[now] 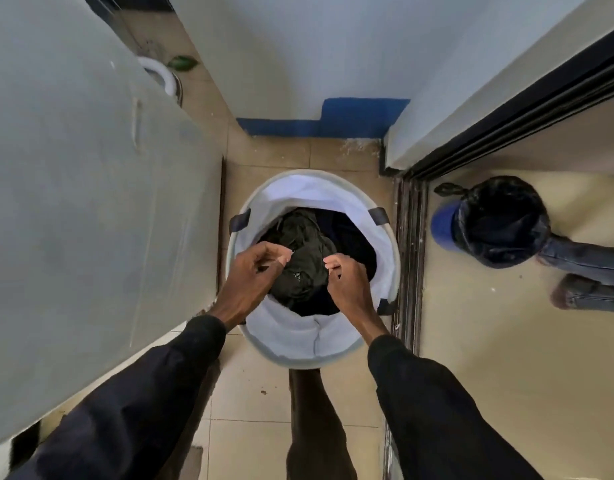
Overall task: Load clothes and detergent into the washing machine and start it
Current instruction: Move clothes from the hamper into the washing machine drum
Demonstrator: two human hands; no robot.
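Observation:
A round white laundry basket [298, 337] stands on the tiled floor right below me. Dark clothes lie in it, with an olive-green garment [307, 252] on top. My left hand [251, 280] reaches over the basket's left rim and pinches the garment's left edge. My right hand [347, 282] is inside the basket on the right, its fingers curled round the garment's right edge. The big grey surface at the left [83, 209] may be the washing machine's top; I cannot tell.
A sliding door track [411, 258] runs along the basket's right side. Beyond it stand a bin with a black liner [503, 221] and another person's legs in jeans [589, 271]. A white wall with a blue base [319, 128] closes the far end.

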